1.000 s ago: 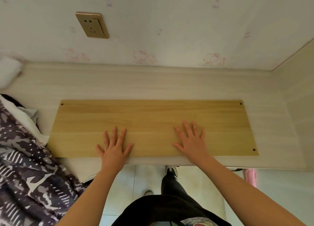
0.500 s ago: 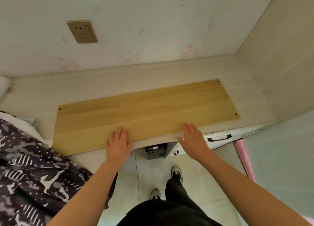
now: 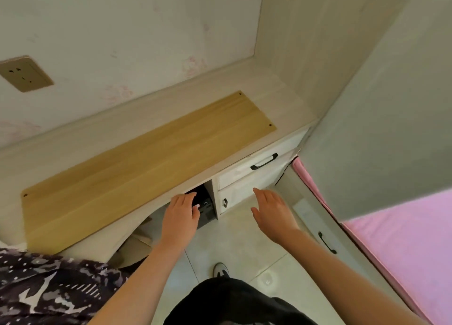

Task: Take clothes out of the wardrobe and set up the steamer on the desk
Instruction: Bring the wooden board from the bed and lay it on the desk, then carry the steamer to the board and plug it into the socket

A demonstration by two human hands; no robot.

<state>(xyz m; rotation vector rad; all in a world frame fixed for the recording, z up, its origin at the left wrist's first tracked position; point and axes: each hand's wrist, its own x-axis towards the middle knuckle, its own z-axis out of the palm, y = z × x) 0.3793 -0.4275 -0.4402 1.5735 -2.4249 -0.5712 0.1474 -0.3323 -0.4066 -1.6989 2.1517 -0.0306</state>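
A light wooden board [image 3: 146,158] lies flat along the pale desk [image 3: 80,139]. My left hand [image 3: 182,213] hovers just off the desk's front edge, fingers loosely spread, in front of a black box [image 3: 205,208] under the desk. My right hand [image 3: 272,212] hangs open in the air before the white drawers [image 3: 247,175], holding nothing. A dark patterned garment [image 3: 44,290] lies at the lower left. No steamer is in view.
A wall socket [image 3: 24,73] sits on the wall at the left. A tall cabinet side [image 3: 315,43] closes the desk's right end. A pink bed cover [image 3: 401,256] fills the lower right. My shoe [image 3: 220,269] stands on the tiled floor.
Both hands have lifted off the board and drawn back past the desk's edge. My view has swung right and down, so the drawers and pink cover now show.
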